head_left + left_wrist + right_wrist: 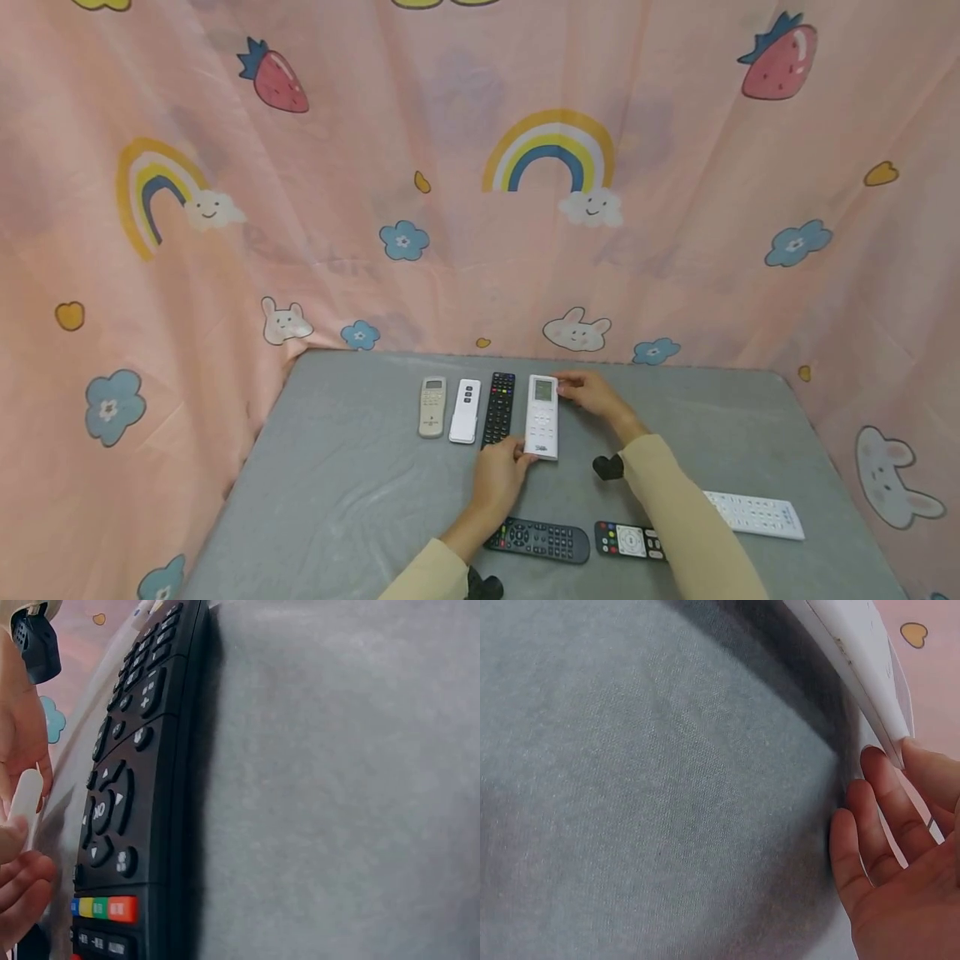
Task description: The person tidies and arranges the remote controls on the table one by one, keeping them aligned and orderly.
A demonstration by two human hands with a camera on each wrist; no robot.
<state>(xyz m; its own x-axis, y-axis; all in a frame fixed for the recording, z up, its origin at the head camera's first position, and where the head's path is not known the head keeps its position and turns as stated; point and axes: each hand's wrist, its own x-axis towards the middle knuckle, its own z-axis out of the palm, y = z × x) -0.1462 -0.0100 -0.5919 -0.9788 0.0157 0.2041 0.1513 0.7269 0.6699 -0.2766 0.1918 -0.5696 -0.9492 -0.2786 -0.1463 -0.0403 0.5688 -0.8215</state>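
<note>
Remotes stand in a row at the far side of the grey bench (360, 492): a beige remote (432, 406), a small white remote (465, 410), and a black remote (498, 407), all left of the fingers. Just right of the black one lies the white display remote (542, 415), held at both ends. The left hand (498, 477) takes its near end, fingers (22, 889) curled round the corner and pinching it. The right hand (594, 393) meets its far end; the right wrist view shows those fingers (885, 802) nearly straight and close together, their tips against the remote's edge, which is tilted slightly off the cloth. Nearer the person than the left fingers lies a dark remote (538, 539), then a short black remote (630, 541) with coloured buttons, and furthest right a long white remote (753, 513).
</note>
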